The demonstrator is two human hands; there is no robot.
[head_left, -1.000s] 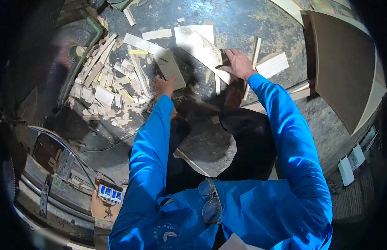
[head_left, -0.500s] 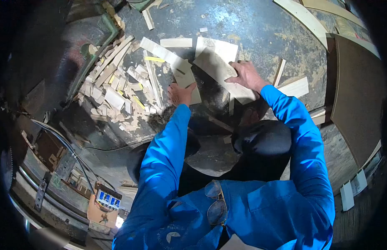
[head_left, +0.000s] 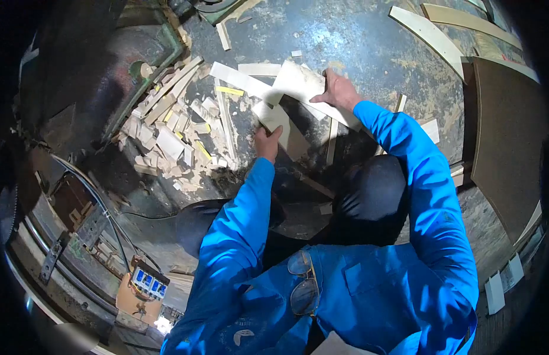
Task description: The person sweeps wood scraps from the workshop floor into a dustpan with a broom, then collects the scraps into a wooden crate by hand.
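Note:
My left hand (head_left: 267,145) is closed on the near side of a short wooden board (head_left: 291,137), thumb lying along its edge. The board slants down to the right, its lower part in shadow. My right hand (head_left: 339,92) grips a wider pale board (head_left: 298,81) at its right side, thumb and fingers apart across the edge. The wider board's left end comes right up to the top of the short board. A long narrow strip (head_left: 242,79) lies just left of where they meet, and another strip (head_left: 258,70) is behind it.
A heap of wood offcuts (head_left: 168,142) covers the floor at left, beside a green-edged machine base (head_left: 174,44). Long curved wooden pieces (head_left: 428,35) and a large brown panel (head_left: 505,142) stand at right. A switch box (head_left: 150,283) with cables is at lower left.
My right hand has moved up and left with the wider board, turning it. My left hand has shifted slightly right and down, and its short board has turned. The camera view has shifted a little.

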